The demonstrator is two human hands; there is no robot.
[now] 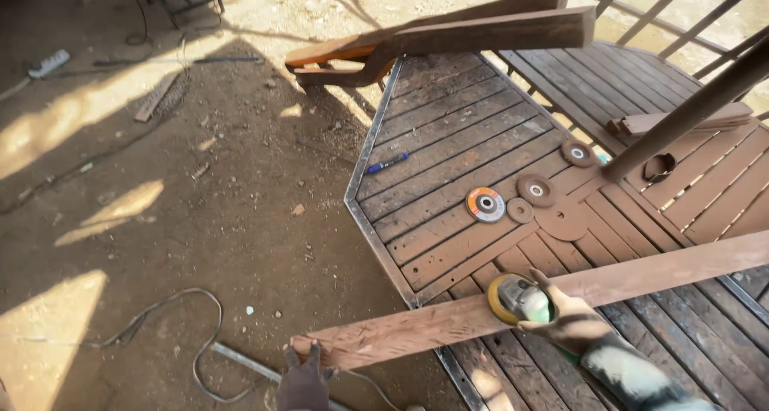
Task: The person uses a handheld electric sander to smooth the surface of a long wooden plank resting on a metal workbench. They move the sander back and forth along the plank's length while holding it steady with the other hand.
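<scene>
Out on the dirt floor (pixel 160 219) at the far left, cables trail through patches of sun and a white power strip (pixel 50 62) lies near the top edge. Moving right, the gloved left hand (pixel 304 379) presses down on the near end of a long wooden plank (pixel 448 319), fingers spread over its edge rather than wrapped around it. The plank runs slantwise up to the right, resting across the corner of the slatted wooden bench (pixel 448 139) with its metal frame. Midway along it, the gloved right hand (pixel 565 319) is clenched around an angle grinder (pixel 517 299), whose yellowish disc sits against the plank's top face. Beyond the plank, on the bench slats, lies a blue pen (pixel 387 163), then a cluster of grinding discs (pixel 513 199), one with an orange and grey face. At the bench's far edge, curved wooden pieces (pixel 448 34) are stacked, and a dark pole (pixel 689 110) crosses at the right.
</scene>
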